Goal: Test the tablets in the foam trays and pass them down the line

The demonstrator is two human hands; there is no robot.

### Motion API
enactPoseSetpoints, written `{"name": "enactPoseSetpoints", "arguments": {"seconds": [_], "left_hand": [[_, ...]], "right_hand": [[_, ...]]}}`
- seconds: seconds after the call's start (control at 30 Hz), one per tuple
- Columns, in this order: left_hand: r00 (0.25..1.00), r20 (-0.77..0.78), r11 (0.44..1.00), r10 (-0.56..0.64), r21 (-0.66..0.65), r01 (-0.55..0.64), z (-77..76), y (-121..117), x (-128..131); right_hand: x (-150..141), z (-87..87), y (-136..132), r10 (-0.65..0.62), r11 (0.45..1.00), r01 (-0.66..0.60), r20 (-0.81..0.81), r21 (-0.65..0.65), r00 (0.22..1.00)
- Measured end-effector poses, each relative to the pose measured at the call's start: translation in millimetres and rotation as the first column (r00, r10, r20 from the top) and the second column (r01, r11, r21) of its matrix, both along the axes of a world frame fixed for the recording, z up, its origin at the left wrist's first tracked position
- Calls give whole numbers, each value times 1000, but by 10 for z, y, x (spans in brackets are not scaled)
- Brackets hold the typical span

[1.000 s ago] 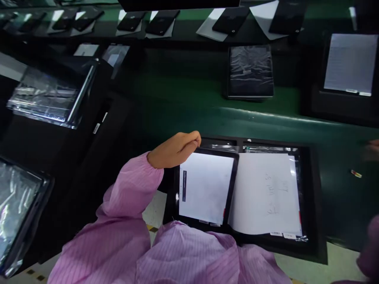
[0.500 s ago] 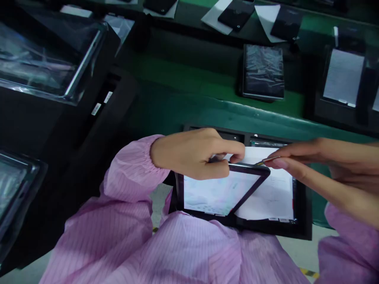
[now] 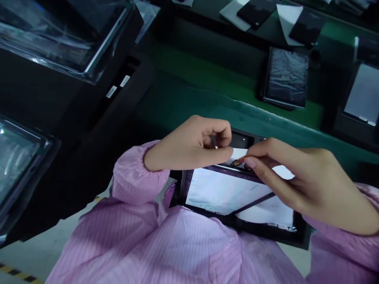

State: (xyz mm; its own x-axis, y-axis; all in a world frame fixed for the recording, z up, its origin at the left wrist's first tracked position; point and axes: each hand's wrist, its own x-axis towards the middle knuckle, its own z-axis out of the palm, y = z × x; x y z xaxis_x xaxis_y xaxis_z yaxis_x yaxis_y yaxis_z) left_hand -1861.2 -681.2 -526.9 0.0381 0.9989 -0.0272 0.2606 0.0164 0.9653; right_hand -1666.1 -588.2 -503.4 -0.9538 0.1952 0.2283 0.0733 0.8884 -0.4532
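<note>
A small memory card [image 3: 236,163], dark with gold contacts and some red, is pinched between thumb and forefinger of my right hand [image 3: 299,177], just above the upper edge of a tablet. The tablet [image 3: 220,189] has a lit whitish screen and is tilted, its top edge raised. My left hand [image 3: 194,144] is curled at that same edge, with its thumb on the near side and its fingers bent behind; their contact with the tablet is partly hidden. Beneath is a black tray [image 3: 302,236] holding a second whitish screen [image 3: 274,213].
Black trays with plastic-wrapped panels [image 3: 17,173] stand at the left. A wrapped stack of devices [image 3: 286,79] sits on the green bench [image 3: 189,100]. Dark tablets [image 3: 256,12] with white sheets lie on a ledge behind, and a pale-screened device [image 3: 363,92] lies at the right.
The view has shifted, so the bench items appear further right. My right hand has moved inward with the card, nearer my left hand. My left thumb has shifted up to the tablet's edge.
</note>
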Motion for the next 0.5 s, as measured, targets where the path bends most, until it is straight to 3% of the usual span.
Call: {"name": "enactPoseSetpoints", "arguments": {"seconds": [0.07,0.2,0.5], "left_hand": [[996,55,997,76,5,-76,-32,-59,34],[986,136,995,96,16,-99,-74,-84,76],[988,114,993,100,52,-107,-46,-101,92]], "right_hand": [[-48,28,21,92,995,-92,18,26,996],[-101,72,78,205,977,-208,53,57,977],[-115,73,64,285,956,-291,114,43,952]]}}
